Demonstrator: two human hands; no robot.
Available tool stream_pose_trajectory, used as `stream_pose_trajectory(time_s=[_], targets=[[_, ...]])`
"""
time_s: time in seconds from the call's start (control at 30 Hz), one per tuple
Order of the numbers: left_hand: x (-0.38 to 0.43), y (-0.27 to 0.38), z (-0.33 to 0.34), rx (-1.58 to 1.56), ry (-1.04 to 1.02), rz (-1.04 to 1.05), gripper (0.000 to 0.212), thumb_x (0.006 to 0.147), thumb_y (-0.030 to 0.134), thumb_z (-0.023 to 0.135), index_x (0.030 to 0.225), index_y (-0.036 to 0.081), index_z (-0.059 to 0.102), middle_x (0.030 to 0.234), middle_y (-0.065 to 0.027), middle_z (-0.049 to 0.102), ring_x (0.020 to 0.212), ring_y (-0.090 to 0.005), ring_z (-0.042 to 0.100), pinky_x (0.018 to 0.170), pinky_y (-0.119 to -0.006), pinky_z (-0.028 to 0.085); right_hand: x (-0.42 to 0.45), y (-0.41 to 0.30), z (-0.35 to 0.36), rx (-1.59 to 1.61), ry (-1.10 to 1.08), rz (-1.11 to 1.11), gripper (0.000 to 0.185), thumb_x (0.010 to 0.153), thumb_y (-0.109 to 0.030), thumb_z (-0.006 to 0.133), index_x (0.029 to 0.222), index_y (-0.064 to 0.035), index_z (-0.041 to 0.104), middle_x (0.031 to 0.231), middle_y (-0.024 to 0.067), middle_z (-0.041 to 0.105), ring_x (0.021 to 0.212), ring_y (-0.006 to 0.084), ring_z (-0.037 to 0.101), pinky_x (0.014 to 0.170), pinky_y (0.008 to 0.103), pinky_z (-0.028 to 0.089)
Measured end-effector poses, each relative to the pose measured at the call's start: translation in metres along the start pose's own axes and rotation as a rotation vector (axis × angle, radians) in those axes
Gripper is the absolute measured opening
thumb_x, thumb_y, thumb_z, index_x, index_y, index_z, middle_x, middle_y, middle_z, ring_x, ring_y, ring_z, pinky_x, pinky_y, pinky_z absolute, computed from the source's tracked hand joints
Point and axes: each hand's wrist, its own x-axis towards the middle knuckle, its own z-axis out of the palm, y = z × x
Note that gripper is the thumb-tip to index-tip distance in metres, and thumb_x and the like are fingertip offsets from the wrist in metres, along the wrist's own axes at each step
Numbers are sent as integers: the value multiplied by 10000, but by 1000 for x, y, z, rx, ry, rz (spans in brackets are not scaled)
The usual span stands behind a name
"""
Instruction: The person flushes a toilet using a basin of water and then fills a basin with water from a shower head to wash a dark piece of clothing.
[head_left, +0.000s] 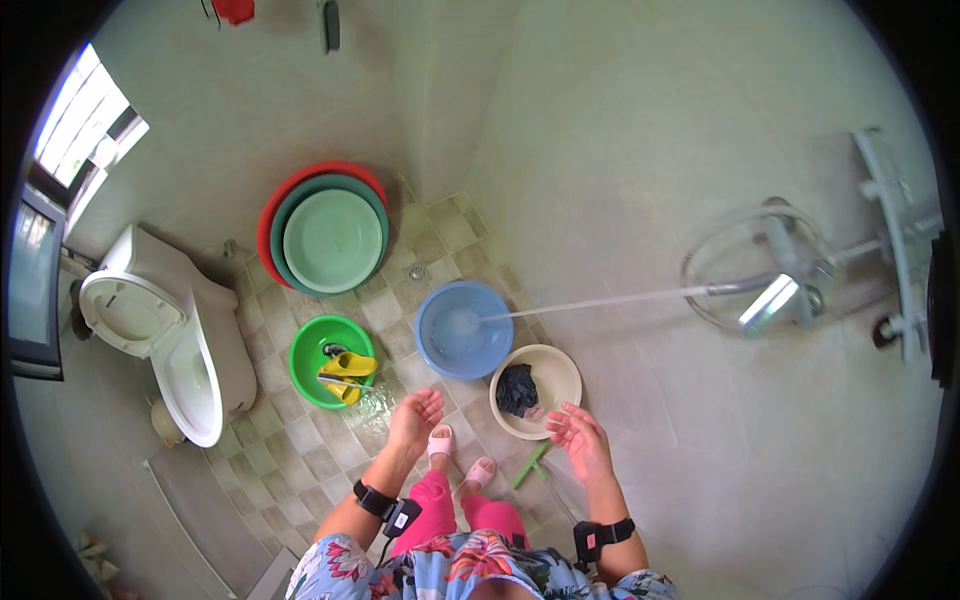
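Note:
Both of my hands are raised in front of me over the bathroom floor. My left hand (417, 420) is empty, its fingers apart and slightly curled, between the green basin and the blue basin. My right hand (581, 442), also empty, hovers by the near rim of a cream basin (559, 375); I cannot tell whether it touches. Dark cloth (517, 391) lies in that basin with a small pinkish piece beside it. Water streams from a faucet spout (739, 285) into the blue basin (465, 360). Yellow slippers (351, 365) and a brush-like item sit in the green basin (304, 375).
Nested red, teal and pale green basins (334, 240) stand against the far wall. A floor drain (416, 272) is set in the tiles. At left is a toilet (202, 375) with its lid raised. A green-headed squeegee (531, 465) lies near my right foot.

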Motion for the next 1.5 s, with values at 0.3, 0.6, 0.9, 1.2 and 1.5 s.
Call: stream_pose_trajectory(time_s=[0.3,0.6,0.9,1.2,1.5], targets=[[-138,49,32,-43,-246,133,172,888,156,499,996,37,562,967,-78,642,827,-176,624,714,-292,525,-104,-51,31,-5,-123,-218,321,894,-182,539,1165,-13,504,1052,153,631,879,202,639,714,276,513],[-265,78,14,22,-314,269,136,875,127,501,945,32,568,933,-75,643,796,-177,623,707,-291,527,-195,-57,15,-17,-202,-389,300,901,-205,519,1140,-25,537,1041,137,640,876,184,638,713,264,500],[-333,46,11,35,-361,300,131,874,120,513,947,34,580,930,-68,641,781,-170,617,678,-283,520,-241,-53,-24,-12,-210,-446,294,902,-199,519,1140,-27,539,1012,134,645,852,176,637,697,256,498],[-327,40,-11,-74,-392,286,148,865,128,519,947,29,592,932,-72,651,801,-185,622,700,-308,525,-245,-50,-9,-7,-231,-428,280,909,-196,520,1134,-30,542,994,126,648,838,167,637,685,251,494],[-320,52,-55,-206,-304,276,159,855,117,523,968,18,575,951,-86,646,811,-195,628,701,-318,527,-232,-25,44,-121,-285,-320,261,918,-191,503,1121,-32,545,988,112,649,823,152,629,687,241,491]])
